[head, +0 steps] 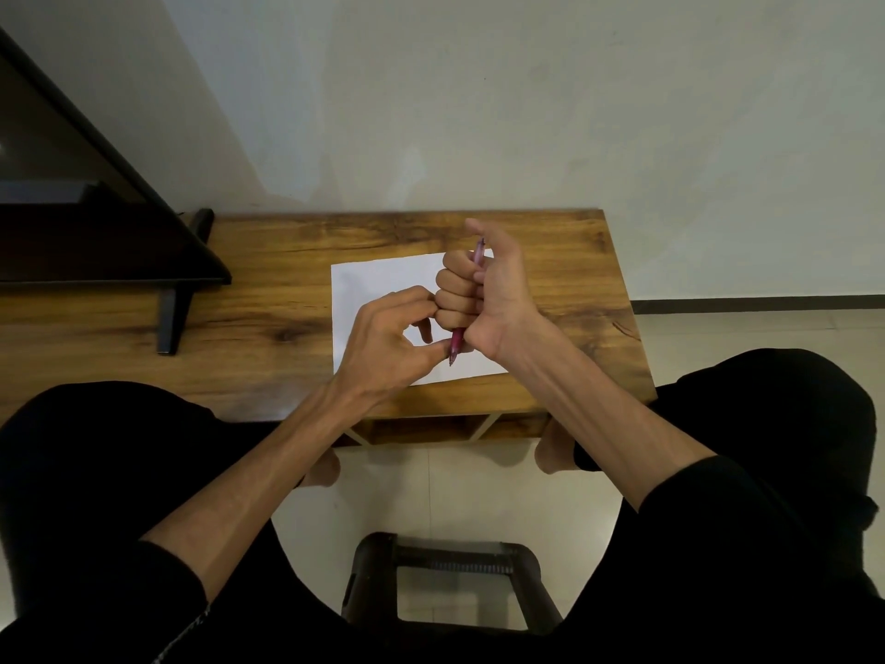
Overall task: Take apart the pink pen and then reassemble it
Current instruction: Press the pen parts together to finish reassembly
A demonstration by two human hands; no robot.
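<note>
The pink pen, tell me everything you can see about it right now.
The pink pen looks like slim plastic, its body mostly hidden inside the closed right hand. It is held roughly upright above the white paper, leaning slightly, its pointed tip down towards the person. The top end pokes out above the fist. The left hand pinches the lower end by the tip. It appears to be in one piece.

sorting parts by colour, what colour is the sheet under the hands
Plain white, no print visible. The sheet shows best in the head view.
</note>
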